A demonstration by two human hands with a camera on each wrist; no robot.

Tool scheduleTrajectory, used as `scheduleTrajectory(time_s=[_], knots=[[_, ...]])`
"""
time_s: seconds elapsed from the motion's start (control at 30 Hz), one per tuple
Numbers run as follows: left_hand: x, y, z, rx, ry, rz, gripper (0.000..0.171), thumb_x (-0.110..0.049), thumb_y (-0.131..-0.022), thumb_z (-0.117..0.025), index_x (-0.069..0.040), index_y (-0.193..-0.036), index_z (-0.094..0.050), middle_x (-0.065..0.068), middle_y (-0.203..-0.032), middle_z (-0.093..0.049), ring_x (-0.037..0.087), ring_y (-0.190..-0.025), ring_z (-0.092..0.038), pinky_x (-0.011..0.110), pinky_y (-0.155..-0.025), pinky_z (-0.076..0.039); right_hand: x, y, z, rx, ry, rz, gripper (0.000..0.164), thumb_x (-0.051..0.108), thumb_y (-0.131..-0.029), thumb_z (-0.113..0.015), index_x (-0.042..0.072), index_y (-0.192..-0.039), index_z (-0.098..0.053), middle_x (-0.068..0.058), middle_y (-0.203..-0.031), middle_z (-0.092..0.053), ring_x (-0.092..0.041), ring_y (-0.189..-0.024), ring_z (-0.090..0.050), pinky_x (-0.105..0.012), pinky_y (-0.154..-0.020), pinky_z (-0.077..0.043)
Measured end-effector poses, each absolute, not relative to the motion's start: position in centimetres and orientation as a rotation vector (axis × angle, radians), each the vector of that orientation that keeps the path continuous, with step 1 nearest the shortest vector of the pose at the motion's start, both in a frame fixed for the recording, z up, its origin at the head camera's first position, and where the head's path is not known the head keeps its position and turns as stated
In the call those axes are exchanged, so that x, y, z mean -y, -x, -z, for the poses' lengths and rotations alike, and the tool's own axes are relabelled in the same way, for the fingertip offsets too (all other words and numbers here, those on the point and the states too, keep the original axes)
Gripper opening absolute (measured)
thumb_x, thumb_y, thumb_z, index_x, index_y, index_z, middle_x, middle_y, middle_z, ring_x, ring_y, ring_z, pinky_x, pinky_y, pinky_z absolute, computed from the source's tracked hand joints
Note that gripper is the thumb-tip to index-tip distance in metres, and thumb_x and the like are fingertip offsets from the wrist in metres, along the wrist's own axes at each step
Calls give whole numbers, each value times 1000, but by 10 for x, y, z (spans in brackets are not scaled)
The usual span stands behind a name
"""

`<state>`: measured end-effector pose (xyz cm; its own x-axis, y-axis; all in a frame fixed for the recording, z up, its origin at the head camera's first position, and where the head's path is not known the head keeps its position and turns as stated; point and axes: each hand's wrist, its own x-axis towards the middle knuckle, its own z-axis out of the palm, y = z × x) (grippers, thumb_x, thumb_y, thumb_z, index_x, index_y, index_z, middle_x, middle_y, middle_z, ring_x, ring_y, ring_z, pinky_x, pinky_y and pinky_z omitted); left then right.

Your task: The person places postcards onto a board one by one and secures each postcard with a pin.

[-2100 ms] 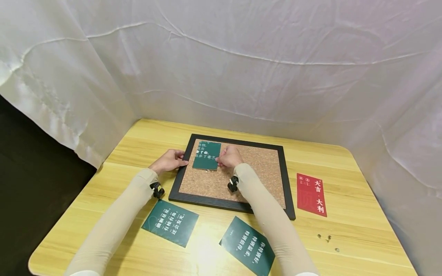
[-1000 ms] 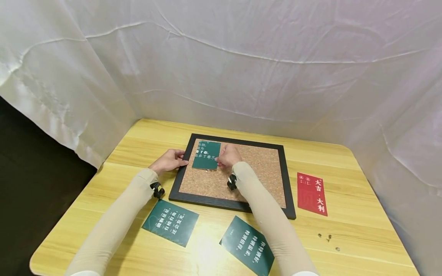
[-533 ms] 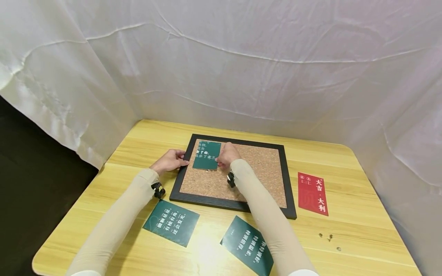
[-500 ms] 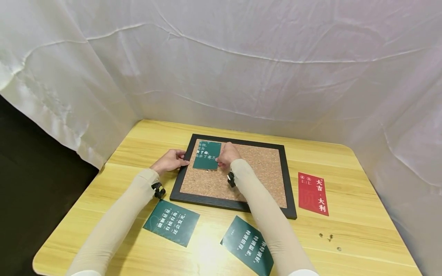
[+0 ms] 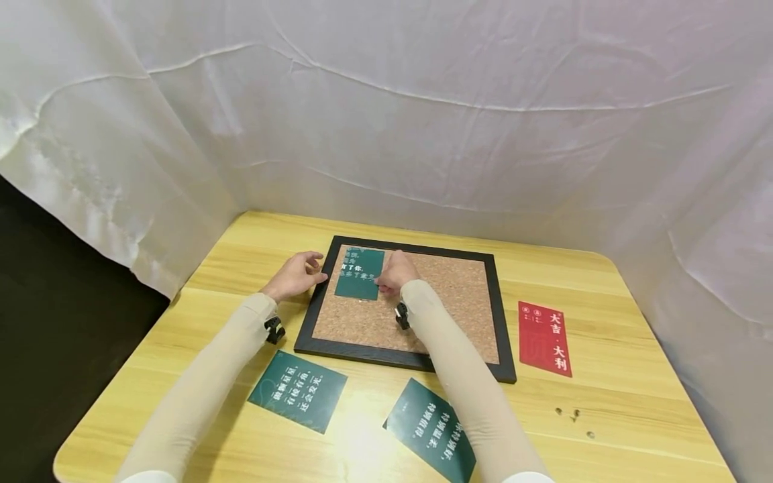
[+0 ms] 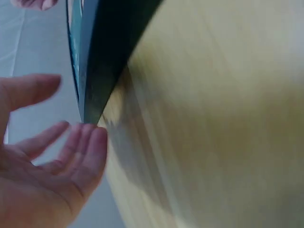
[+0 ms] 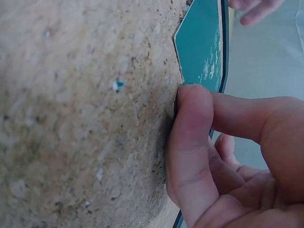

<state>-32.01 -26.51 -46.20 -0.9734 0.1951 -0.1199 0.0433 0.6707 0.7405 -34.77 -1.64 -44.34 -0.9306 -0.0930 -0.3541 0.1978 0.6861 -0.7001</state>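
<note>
A cork board in a black frame (image 5: 362, 355) lies on the wooden table. On its upper left part is a green card (image 5: 356, 288) with white lettering. My right hand (image 5: 398, 274) pinches the card's right edge between thumb and curled index finger; in the right wrist view those fingertips (image 7: 195, 97) meet right at the card (image 7: 202, 47). At the frame's left side is my left hand (image 5: 296, 276), with its fingers loosely extended. The left wrist view shows the spread left hand (image 6: 57, 156) by the frame's dark side (image 6: 111, 47), holding nothing.
Two more green cards lie in front of the board, a left one (image 5: 298, 391) and a right one (image 5: 423, 429) partly under my right forearm. A red card (image 5: 543, 339) lies to the right. Several small pins (image 5: 574, 414) are scattered near it. White curtains (image 5: 423, 134) hang behind.
My left hand has loosened from the frame's left edge, its fingers lifting and spreading. The right hand keeps its pinch at the card's right edge, its wrist turned slightly.
</note>
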Motion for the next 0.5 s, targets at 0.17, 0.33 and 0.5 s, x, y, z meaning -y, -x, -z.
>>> scheduleTrajectory(time_s=[0.17, 0.33, 0.5], knots=[[263, 323, 459, -2806, -416, -1052, 60, -24, -102, -66, -1, -153, -46, 23, -149, -48, 43, -135, -52, 58, -110, -46, 18, 348, 444, -2532, -98, 1117, 13, 4, -91, -77, -1, -79, -77, -8, -63, -69, -16, -52, -65, -27, -52, -57], [256, 327, 459, -2866, -676, -786, 61, -29, -100, -70, -2, -151, -51, 21, -154, -46, 44, -140, -43, 59, -117, -39, 19, 350, 445, -2521, -118, 1119, 14, 5, -92, -77, -1, -79, -76, -8, -64, -70, -16, -52, -66, -27, -51, -57], [256, 327, 460, -2837, -795, -633, 63, -29, -99, -71, -1, -152, -50, 21, -162, -40, 45, -145, -37, 61, -118, -35, 20, 350, 446, -2514, -117, 1136, 13, 4, -91, -77, -1, -79, -76, -8, -63, -70, -15, -50, -65, -27, -50, -57]])
